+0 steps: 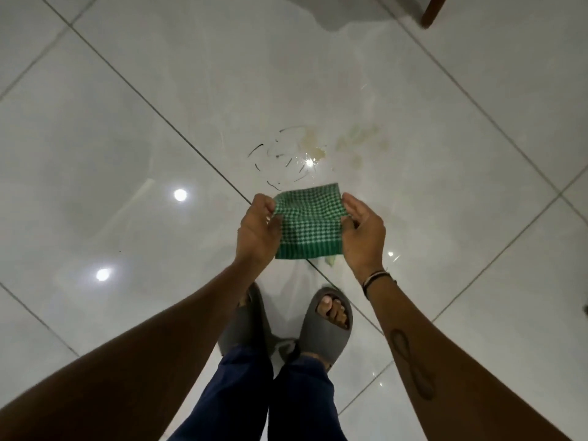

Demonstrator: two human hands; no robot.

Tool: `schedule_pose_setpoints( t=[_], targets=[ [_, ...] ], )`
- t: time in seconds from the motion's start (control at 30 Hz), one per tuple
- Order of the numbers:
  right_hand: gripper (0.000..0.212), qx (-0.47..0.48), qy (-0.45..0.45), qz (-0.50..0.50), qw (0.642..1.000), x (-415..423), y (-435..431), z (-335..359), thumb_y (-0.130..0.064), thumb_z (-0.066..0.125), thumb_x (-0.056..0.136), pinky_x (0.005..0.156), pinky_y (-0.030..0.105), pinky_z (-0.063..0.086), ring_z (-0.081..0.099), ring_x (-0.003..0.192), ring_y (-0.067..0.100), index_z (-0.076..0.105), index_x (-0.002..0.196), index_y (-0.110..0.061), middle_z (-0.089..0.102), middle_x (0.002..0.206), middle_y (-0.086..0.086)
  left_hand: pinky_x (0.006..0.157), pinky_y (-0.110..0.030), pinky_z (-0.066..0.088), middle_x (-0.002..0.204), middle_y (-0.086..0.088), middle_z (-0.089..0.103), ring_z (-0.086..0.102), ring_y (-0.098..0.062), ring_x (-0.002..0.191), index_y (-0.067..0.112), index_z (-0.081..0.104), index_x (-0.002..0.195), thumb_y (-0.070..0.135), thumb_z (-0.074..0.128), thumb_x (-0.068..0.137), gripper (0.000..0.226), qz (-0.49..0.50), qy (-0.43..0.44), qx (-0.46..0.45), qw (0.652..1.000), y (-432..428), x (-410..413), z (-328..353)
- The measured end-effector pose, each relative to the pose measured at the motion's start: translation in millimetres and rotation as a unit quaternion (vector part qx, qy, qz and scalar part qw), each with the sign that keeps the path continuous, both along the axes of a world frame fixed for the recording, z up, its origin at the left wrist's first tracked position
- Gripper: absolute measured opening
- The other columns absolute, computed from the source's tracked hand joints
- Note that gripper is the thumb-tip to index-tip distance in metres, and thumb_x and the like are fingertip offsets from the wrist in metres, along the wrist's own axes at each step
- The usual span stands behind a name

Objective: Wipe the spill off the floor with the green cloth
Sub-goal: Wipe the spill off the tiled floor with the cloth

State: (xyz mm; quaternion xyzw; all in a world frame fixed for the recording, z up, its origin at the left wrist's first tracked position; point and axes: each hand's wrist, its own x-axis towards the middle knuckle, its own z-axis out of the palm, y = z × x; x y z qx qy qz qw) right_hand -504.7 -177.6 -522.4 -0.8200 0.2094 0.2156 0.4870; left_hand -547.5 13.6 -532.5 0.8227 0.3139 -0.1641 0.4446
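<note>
I hold a green-and-white checked cloth (307, 222) spread between both hands, well above the floor. My left hand (257, 230) pinches its left edge and my right hand (362, 232) grips its right edge. The spill (313, 148) lies on the white tiles just beyond the cloth: a yellowish wet patch with thin dark curved streaks to its left and paler smears to its right. A small pale bit (331, 261) shows on the floor below the cloth's lower right corner.
Glossy white floor tiles (127, 128) with dark grout lines reflect ceiling lights. My feet in grey slides (327, 326) stand right below the cloth. A brown wooden furniture leg (431, 11) is at the top right.
</note>
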Motion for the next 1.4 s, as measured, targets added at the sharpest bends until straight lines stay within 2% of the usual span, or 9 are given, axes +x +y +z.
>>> schedule_pose_setpoints(
  t=[0.1, 0.2, 0.33, 0.4, 0.57, 0.77, 0.93, 1.13, 1.4],
  targets=[
    [0.055, -0.14, -0.069, 0.099, 0.983, 4.5, -8.0, -41.2, 0.001, 0.05, 0.11, 0.122, 0.041, 0.053, 0.066, 0.139, 0.031, 0.054, 0.162, -0.014, 0.068, 0.152, 0.01, 0.078, -0.04, 0.073, 0.113, 0.007, 0.066, 0.075, -0.016, 0.102, 0.017, 0.053, 0.127, 0.024, 0.054, 0.115, 0.014, -0.034, 0.0, -0.047, 0.998, 0.1, 15.8, -39.3],
    [0.061, -0.304, -0.091, 0.219, 0.923, -4.9, -2.4, -80.9, -0.019, 0.045, 0.116, 0.138, 0.054, 0.028, 0.023, 0.17, 0.041, 0.027, 0.174, -0.015, 0.024, 0.183, 0.015, 0.107, -0.052, 0.065, 0.149, -0.01, 0.063, 0.07, -0.035, 0.132, 0.017, 0.054, 0.151, 0.024, 0.057, 0.114, 0.038, -0.082, 0.047, 0.057, 0.994, 10.1, 13.2, -77.1],
    [0.078, -0.337, -0.135, 0.38, 0.851, -1.7, 37.7, -144.0, -0.052, 0.023, 0.116, 0.142, 0.055, 0.009, -0.001, 0.174, 0.037, 0.007, 0.176, -0.006, 0.0, 0.186, 0.018, 0.143, -0.048, 0.012, 0.192, -0.011, 0.003, 0.004, -0.034, 0.179, 0.016, 0.006, 0.181, 0.046, 0.035, 0.118, 0.076, -0.188, 0.056, 0.235, 0.952, 36.9, -16.0, -125.7],
    [0.083, -0.364, -0.145, 0.373, 0.841, 7.1, 50.6, -171.7, -0.058, 0.019, 0.115, 0.142, 0.054, 0.006, 0.0, 0.174, 0.038, 0.002, 0.176, -0.004, -0.002, 0.186, 0.019, 0.143, -0.045, -0.005, 0.19, -0.007, -0.018, -0.017, -0.027, 0.177, 0.017, -0.012, 0.18, 0.056, 0.025, 0.117, 0.083, -0.241, 0.039, 0.267, 0.932, 50.0, -29.2, -150.6],
    [0.081, -0.362, -0.183, 0.39, 0.827, -27.1, 17.0, -186.6, -0.059, 0.017, 0.115, 0.142, 0.05, -0.004, 0.001, 0.174, 0.034, 0.003, 0.177, -0.009, -0.002, 0.187, 0.013, 0.146, -0.048, -0.002, 0.192, -0.011, -0.007, -0.008, -0.029, 0.179, 0.013, -0.001, 0.181, 0.063, 0.017, 0.114, 0.086, -0.238, -0.032, 0.302, 0.923, 57.9, -40.7, -182.0],
    [0.08, -0.439, -0.121, 0.226, 0.861, 67.5, -5.5, -190.6, -0.055, 0.015, 0.115, 0.139, 0.063, 0.018, 0.01, 0.172, 0.043, 0.005, 0.175, -0.003, 0.007, 0.185, 0.022, 0.146, -0.047, 0.001, 0.192, -0.008, -0.005, -0.003, -0.027, 0.18, 0.014, 0.001, 0.181, 0.062, 0.015, 0.115, 0.083, -0.229, -0.074, 0.333, 0.912, 57.8, -44.5, -194.0],
    [0.079, -0.365, -0.16, 0.475, 0.784, -41.8, -22.0, -174.0, -0.052, 0.029, 0.115, 0.139, 0.058, 0.013, 0.0, 0.174, 0.033, 0.006, 0.177, -0.01, -0.001, 0.187, 0.012, 0.146, -0.052, 0.01, 0.192, -0.013, 0.001, 0.001, -0.03, 0.18, 0.008, 0.008, 0.181, 0.057, 0.034, 0.113, 0.087, -0.229, -0.081, 0.327, 0.913, 59.7, -42.2, -187.2],
    [0.08, -0.451, -0.054, 0.12, 0.883, 96.5, -76.2, -176.6, -0.047, 0.019, 0.112, 0.141, 0.057, 0.007, 0.012, 0.171, 0.046, 0.009, 0.174, 0.003, 0.009, 0.183, 0.026, 0.146, -0.048, 0.002, 0.192, -0.01, -0.004, -0.001, -0.03, 0.18, 0.011, 0.003, 0.181, 0.059, 0.024, 0.114, 0.085, -0.232, -0.084, 0.338, 0.908, 60.9, -46.3, -203.0],
    [0.078, -0.358, -0.171, 0.415, 0.819, -2.8, -29.1, -177.1, -0.058, 0.02, 0.115, 0.137, 0.057, 0.018, 0.004, 0.175, 0.03, -0.001, 0.178, -0.017, -0.003, 0.188, 0.006, 0.143, -0.059, 0.019, 0.191, -0.019, 0.007, 0.008, -0.037, 0.179, 0.001, 0.017, 0.178, 0.054, 0.034, 0.111, 0.087, -0.215, -0.101, 0.339, 0.91, 56.7, -44.5, -191.0]
  ],
)
